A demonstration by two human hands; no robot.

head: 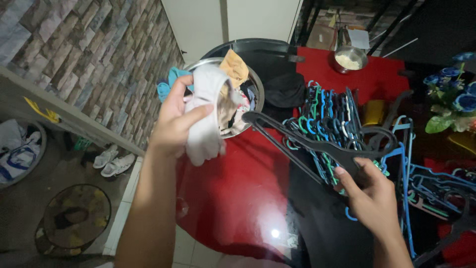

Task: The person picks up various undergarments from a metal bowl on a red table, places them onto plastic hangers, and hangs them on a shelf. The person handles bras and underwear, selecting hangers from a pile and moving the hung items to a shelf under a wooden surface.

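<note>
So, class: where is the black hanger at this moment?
In the head view, the black hanger is right of centre, held by the right hand over the red table, beside the hanger pile.

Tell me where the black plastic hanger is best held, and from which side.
Probably at the neck where the two arms meet under the hook, as the right hand grips the black plastic hanger now, coming from below. Its long arms stretch left toward the white cloth in the left hand, so the centre balances it.
</note>
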